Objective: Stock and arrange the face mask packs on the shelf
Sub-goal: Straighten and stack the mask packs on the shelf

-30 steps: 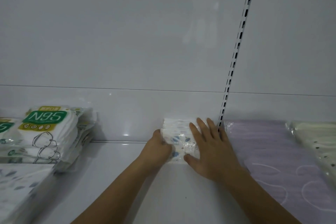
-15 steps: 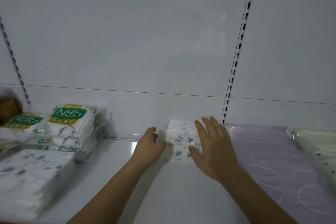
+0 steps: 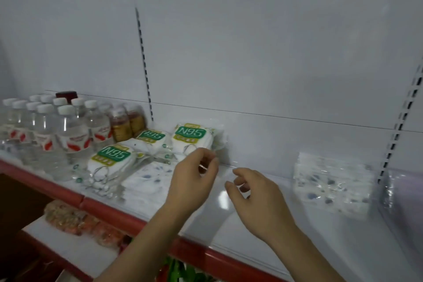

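Printed mask pack stack [image 3: 332, 184] upright against back panel, long axis along shelf [image 3: 229, 224], left hand [image 3: 194, 181] and right hand [image 3: 256, 197] loosely curled, holding nothing

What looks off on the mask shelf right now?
The N95 packs lie in a loose, overlapping heap at mixed angles beside the water bottles, not in rows. The patterned pack stands alone far right. Both hands, left and right, hold nothing.

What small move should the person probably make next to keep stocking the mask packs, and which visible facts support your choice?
Probably the left hand should reach on to the flat patterned mask packs just beyond it and grip one. Both it and the right hand hover empty with loosely curled fingers; one stack of patterned packs already stands at the right, with bare shelf between.
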A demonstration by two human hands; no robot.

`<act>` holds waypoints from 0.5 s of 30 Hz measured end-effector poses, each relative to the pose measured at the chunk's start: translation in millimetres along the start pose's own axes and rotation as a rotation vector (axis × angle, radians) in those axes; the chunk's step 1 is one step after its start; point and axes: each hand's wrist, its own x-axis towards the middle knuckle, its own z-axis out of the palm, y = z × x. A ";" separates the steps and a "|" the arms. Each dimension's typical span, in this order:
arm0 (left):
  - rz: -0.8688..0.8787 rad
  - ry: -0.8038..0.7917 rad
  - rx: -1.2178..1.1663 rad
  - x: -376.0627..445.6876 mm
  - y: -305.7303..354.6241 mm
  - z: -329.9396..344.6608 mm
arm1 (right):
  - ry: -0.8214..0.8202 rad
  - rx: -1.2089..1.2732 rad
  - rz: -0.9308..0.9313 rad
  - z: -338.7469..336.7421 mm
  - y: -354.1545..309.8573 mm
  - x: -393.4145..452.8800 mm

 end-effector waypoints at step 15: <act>0.011 -0.342 0.554 9.9 -131.2 -93.2 | -0.232 0.317 0.748 110.5 -83.2 37.2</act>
